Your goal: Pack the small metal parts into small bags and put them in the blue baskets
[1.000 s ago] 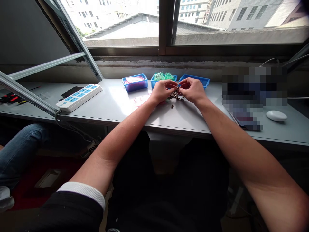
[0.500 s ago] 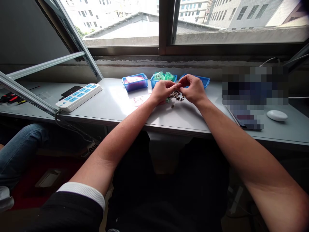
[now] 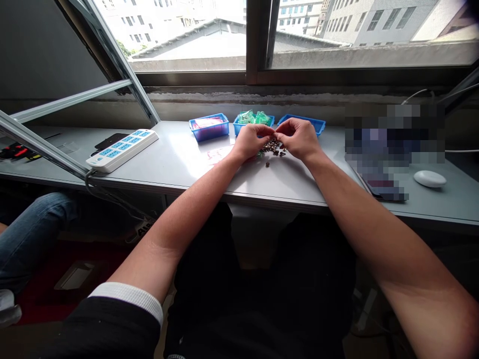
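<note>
My left hand [image 3: 251,140] and my right hand [image 3: 298,138] meet fingertip to fingertip, both in a pinch, just above a small pile of brass-coloured metal pieces [image 3: 270,146]. Whatever lies between the fingertips is too small to make out. One loose metal piece [image 3: 267,164] sits on the table nearer to me. Beyond the hands stand a blue tray with green packets [image 3: 256,117] and another blue tray [image 3: 317,124], partly covered by my right hand. A pinkish plastic bag [image 3: 217,155] lies flat beside my left wrist.
A blue tray of pink packets [image 3: 208,127] stands at the back. To the left are a white power strip [image 3: 122,150] and a metal frame [image 3: 75,102]. On the right lie a blurred-out object [image 3: 392,149] and a white mouse [image 3: 429,179]. A person's jeans-clad leg [image 3: 35,234] shows at lower left.
My right hand has come down slightly, and its fingertips now sit a little lower and further left. My left hand has hardly moved.
</note>
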Tool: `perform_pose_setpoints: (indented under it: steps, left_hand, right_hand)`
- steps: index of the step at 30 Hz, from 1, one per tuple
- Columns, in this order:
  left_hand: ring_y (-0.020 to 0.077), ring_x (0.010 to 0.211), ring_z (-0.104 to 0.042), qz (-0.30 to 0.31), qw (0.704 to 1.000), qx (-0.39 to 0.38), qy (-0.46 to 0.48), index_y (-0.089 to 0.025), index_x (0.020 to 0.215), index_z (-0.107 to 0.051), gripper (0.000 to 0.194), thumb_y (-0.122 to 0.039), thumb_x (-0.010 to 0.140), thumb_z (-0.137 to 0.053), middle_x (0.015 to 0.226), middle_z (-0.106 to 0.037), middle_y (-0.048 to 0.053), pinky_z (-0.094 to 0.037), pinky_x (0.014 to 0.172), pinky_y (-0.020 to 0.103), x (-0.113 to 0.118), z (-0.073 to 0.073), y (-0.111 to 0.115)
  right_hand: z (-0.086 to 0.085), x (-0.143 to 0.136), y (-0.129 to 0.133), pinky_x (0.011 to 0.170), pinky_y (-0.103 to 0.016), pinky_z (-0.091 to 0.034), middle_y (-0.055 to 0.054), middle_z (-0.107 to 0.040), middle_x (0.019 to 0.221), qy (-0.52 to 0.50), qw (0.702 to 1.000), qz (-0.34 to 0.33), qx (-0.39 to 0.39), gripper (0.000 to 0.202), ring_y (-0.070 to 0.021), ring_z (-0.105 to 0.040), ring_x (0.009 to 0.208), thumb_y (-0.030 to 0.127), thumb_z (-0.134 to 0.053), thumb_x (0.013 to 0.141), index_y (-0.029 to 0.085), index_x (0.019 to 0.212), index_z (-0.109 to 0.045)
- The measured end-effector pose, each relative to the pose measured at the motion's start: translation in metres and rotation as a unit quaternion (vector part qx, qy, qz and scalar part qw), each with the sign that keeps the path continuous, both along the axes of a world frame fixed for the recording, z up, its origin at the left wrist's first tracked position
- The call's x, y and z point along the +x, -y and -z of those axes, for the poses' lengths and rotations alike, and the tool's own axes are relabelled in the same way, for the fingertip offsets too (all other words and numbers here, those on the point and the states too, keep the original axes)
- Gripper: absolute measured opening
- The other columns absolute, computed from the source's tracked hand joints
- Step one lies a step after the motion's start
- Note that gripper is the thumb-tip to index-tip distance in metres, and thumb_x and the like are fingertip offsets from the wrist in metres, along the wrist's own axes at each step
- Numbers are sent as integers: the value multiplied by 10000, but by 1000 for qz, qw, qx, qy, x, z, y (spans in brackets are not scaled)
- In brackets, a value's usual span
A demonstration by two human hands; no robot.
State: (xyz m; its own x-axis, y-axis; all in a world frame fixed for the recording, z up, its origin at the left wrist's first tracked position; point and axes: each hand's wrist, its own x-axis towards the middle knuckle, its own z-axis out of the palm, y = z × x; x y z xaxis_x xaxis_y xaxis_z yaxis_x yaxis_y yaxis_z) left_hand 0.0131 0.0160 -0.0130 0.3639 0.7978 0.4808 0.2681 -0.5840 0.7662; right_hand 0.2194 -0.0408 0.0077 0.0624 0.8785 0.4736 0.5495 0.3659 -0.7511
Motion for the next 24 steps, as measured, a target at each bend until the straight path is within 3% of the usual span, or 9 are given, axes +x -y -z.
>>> perform_pose_setpoints:
  steps: [4, 11, 13, 16, 19, 24]
  left_hand:
    - [272, 1255, -967, -1, 1000, -11, 16, -231, 1226, -999, 311, -72, 988, -877, 1259, -1016, 84, -743, 1226, 421, 1, 2, -3]
    - [258, 1171, -948, 4, 999, -24, 27, -229, 1404, -946, 452, -71, 988, -865, 1214, -1011, 87, -731, 1210, 426, -1, 4, -4]
    - [261, 1166, -940, -6, 999, -22, 27, -231, 1380, -953, 405, -104, 1002, -882, 1222, -1011, 86, -733, 1196, 417, -1, 3, -3]
    - [272, 1166, -929, -21, 1000, -14, 15, -232, 1221, -981, 165, -244, 1085, -888, 1222, -1010, 83, -735, 1114, 383, -1, -1, 1]
    - [290, 1151, -931, -16, 1000, -12, -7, -226, 1114, -999, 192, -403, 1120, -925, 1145, -1008, 81, -722, 1045, 360, -2, -4, 3]
    - [289, 1179, -943, -9, 1000, -11, -5, -238, 1152, -1030, 139, -261, 1074, -918, 1210, -1020, 69, -717, 1078, 369, -3, -4, 2]
  right_hand:
    - [4, 2, -4, 987, -575, -799, -62, -914, 999, -24, 999, -22, -27, 242, -330, -900, 971, 239, -1034, 862, 279, 986, -830]
    - [8, 3, -6, 1167, -615, -774, -100, -970, 1142, 0, 999, -45, -2, 188, -367, -940, 1129, 196, -956, 897, 253, 1075, -943]
    - [6, 3, -5, 1163, -605, -772, -98, -970, 1145, 10, 999, -34, 9, 168, -361, -935, 1124, 169, -932, 899, 255, 1044, -934]
    - [4, 2, -3, 1103, -569, -779, -85, -952, 1107, 7, 1000, -13, 21, 179, -332, -914, 1073, 124, -901, 897, 262, 1009, -880]
    - [1, 0, 0, 1074, -552, -781, -73, -935, 1072, 10, 1000, -7, 21, 196, -319, -898, 1047, 118, -916, 888, 275, 965, -826]
    - [0, -2, 4, 1134, -577, -768, -72, -944, 1110, 34, 999, -20, 16, 167, -332, -897, 1098, 141, -901, 909, 285, 980, -854]
